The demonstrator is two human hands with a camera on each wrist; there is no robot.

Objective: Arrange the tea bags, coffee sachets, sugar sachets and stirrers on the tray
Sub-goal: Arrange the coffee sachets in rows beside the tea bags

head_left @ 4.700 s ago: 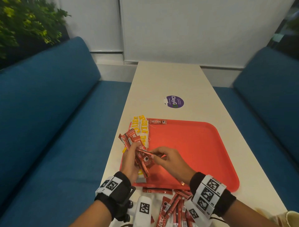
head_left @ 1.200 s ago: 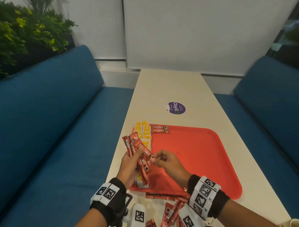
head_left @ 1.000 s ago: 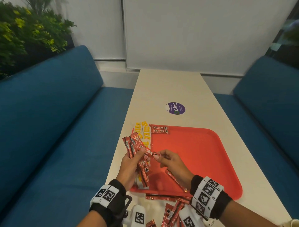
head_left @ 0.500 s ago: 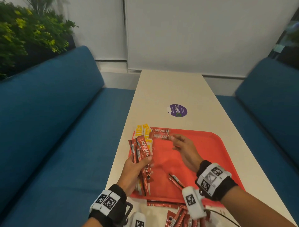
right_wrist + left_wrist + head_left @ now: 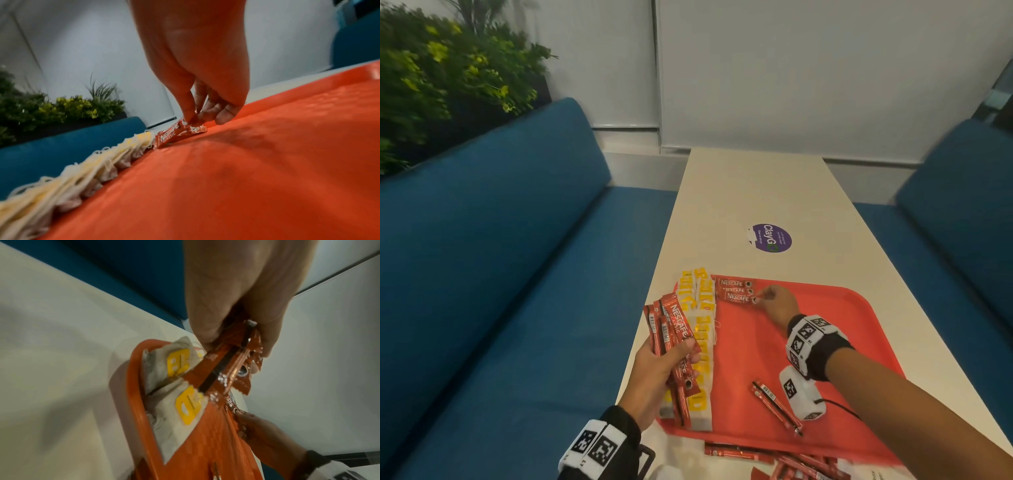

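A red tray (image 5: 825, 342) lies on the table. Tea bags with yellow tags (image 5: 703, 335) run in a column along its left side. My left hand (image 5: 657, 370) grips a bundle of red coffee sachets (image 5: 673, 329) over the tray's left edge; the left wrist view shows the bundle (image 5: 230, 363) clamped between thumb and fingers. My right hand (image 5: 774, 301) is at the tray's far left corner and pinches the right end of a coffee sachet (image 5: 176, 133) that lies flat as the nearest in a short row of sachets (image 5: 734, 290).
One loose coffee sachet (image 5: 775, 407) lies slanted on the tray's near half. More red sachets (image 5: 774, 459) lie on the table below the tray's near rim. A purple round sticker (image 5: 770, 238) sits farther up the table. Blue benches flank the table.
My right hand pulled one sachet from the left hand's bundle, carried it to the tray's far left corner and laid it beside the two sachets there. One sachet dropped onto the tray's near half.
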